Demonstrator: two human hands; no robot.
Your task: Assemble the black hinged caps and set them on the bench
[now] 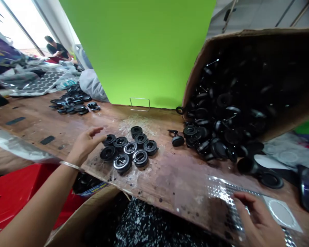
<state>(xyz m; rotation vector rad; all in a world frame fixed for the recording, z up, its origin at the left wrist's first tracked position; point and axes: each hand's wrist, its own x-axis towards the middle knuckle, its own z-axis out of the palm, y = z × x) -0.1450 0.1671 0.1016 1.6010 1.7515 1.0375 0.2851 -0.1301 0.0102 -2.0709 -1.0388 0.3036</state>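
No text, label or number is legible.

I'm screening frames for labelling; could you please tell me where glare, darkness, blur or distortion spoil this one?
Head view: window blown out upper left; cardboard box interior so dark its black parts merge; foil sheet glints; right hand slightly soft; wide-angle distortion tilts the green board.

We count nine round black caps (130, 148) in the near cluster, one left hand (86, 144), one right hand (257, 219), one silver sticker sheet (221, 188), one green board (144, 51) and one tipped cardboard box (260, 33). The loose black parts (221, 116) spilling from it look like dozens; the heap is too dark for us to count exactly.
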